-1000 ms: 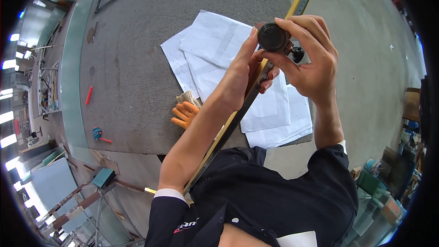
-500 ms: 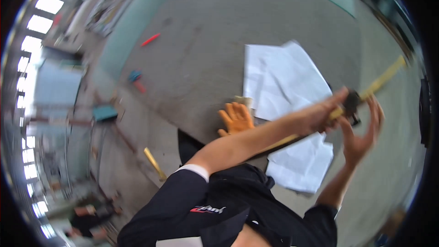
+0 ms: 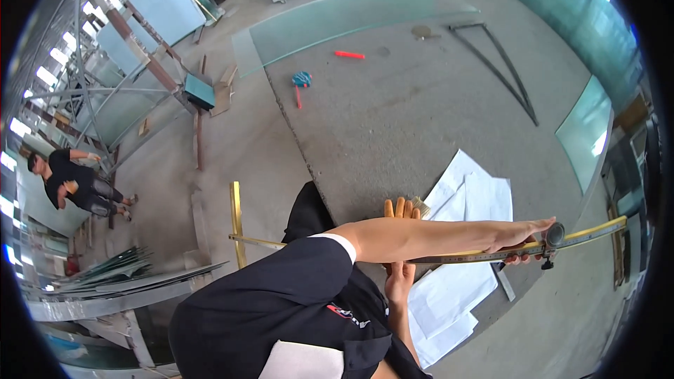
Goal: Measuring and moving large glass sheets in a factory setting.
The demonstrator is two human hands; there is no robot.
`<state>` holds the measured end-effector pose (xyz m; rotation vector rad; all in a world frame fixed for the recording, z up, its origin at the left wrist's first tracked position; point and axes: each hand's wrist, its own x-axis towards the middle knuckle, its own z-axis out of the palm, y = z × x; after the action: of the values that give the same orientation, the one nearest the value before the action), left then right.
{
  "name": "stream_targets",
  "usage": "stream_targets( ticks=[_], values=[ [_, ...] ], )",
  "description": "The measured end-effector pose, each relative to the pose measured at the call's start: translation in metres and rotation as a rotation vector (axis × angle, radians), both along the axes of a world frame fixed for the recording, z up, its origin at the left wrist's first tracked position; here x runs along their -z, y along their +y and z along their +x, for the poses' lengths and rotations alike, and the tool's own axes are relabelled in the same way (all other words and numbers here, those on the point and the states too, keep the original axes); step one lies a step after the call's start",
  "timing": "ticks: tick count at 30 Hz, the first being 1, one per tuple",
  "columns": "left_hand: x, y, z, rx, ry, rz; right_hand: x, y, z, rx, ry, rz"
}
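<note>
With left hand, pinching the yellow ruler between fingers. Partly hiding right hand behind forearm — (cannot tell its fingers' state).

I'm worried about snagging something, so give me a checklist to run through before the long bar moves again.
1. Left hand has a grip on the long bar, beside the dark round knob: ok.
2. Right hand has hold of the bar: cannot tell; its fingers are hidden by the left forearm.
3. White sheets out from under the bar: not ok; it crosses above them.
4. Orange glove away from the left forearm: not ok; the arm partly covers it, contact unclear.
5. Co-worker away from the bar's brass-coloured cross-piece: ok; floor separates them.
</note>
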<state>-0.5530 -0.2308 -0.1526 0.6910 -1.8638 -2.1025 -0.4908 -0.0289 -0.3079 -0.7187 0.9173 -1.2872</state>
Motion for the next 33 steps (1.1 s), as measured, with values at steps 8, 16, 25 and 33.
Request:
stream_targets(
  ticks=[8,16,25,33],
  values=[
    [0.002,-0.043,0.037,-0.573,0.174,-0.880,-0.057,-0.033,0.041,0.020,0.192,-0.068],
    [-0.129,-0.037,0.121,-0.574,0.116,-1.745,-0.105,-0.046,0.070,-0.008,0.066,-0.064],
    [-0.155,-0.043,0.112,-0.448,0.134,-1.721,-0.095,-0.054,0.092,-0.132,0.056,-0.078],
    [-0.138,-0.080,0.118,-0.359,0.116,-1.732,-0.086,-0.079,0.103,-0.171,0.009,-0.012]
  ],
)
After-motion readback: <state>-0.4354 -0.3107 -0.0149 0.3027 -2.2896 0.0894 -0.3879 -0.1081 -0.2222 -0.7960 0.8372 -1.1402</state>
